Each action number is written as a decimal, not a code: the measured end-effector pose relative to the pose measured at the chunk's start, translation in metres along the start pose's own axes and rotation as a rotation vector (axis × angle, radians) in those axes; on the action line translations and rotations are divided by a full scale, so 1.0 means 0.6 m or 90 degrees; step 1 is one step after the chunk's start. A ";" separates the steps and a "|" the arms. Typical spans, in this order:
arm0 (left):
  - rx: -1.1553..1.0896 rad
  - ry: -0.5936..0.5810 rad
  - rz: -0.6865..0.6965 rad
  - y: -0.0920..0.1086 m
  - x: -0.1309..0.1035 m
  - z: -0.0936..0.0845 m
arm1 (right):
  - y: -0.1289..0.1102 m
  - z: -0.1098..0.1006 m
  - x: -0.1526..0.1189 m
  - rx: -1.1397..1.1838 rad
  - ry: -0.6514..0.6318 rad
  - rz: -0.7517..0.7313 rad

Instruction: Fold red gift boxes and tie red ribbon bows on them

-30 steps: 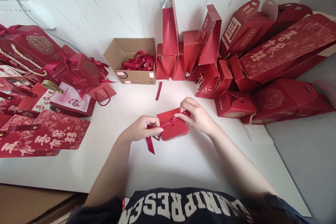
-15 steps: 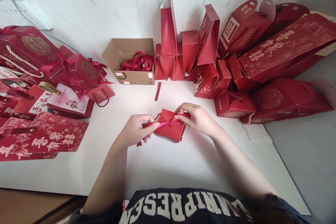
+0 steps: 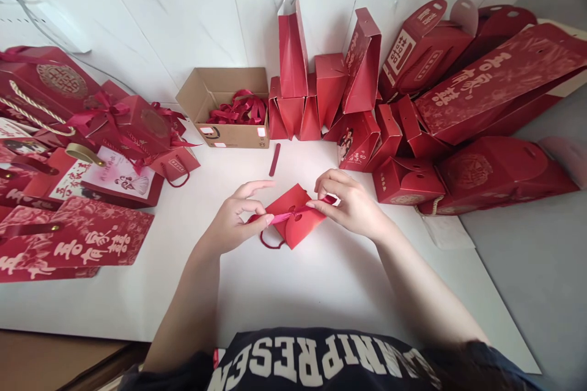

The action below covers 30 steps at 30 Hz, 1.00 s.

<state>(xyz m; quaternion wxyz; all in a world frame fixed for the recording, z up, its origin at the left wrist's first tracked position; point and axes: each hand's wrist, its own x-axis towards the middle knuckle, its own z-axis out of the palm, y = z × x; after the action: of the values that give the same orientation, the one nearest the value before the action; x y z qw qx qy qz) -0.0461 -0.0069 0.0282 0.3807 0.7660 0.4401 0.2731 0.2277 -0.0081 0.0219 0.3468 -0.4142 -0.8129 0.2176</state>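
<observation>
A small red gift box stands on the white table between my hands, with a dark red cord handle hanging at its left. Across its top runs a pink-red ribbon, knotted near two holes in the flaps. My left hand pinches one ribbon end between thumb and a finger, index finger stretched out above. On the other side, my right hand pinches the opposite end just above the box's right edge. The ribbon looks taut between both hands.
Beyond the box lies a short dark red strip. A cardboard box of loose ribbons stands against the wall. Red boxes are stacked behind and to the right. Decorated gift bags and boxes crowd the left.
The red box has turned, so a corner now points toward me and its cord shows at left. My left index finger has lifted away from the ribbon. Both hands still hold the ribbon ends.
</observation>
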 end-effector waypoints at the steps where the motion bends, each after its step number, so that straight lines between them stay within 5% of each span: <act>1: -0.014 0.005 -0.011 -0.001 0.000 0.000 | -0.002 -0.002 0.000 -0.005 -0.002 0.001; 16: -0.058 -0.039 -0.205 0.000 -0.002 0.014 | 0.007 -0.012 -0.006 0.015 -0.092 0.144; 23: -0.162 -0.118 -0.237 -0.007 0.007 0.010 | 0.000 -0.013 -0.005 0.102 -0.261 0.283; 30: -0.144 -0.139 -0.233 -0.009 0.007 0.021 | -0.007 -0.005 -0.001 0.134 -0.231 0.272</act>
<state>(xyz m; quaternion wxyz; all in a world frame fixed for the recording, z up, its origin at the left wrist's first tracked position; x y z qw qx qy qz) -0.0372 -0.0059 0.0168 0.5522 0.6511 0.4946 0.1629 0.2280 -0.0108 0.0260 0.1833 -0.4921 -0.7291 0.4389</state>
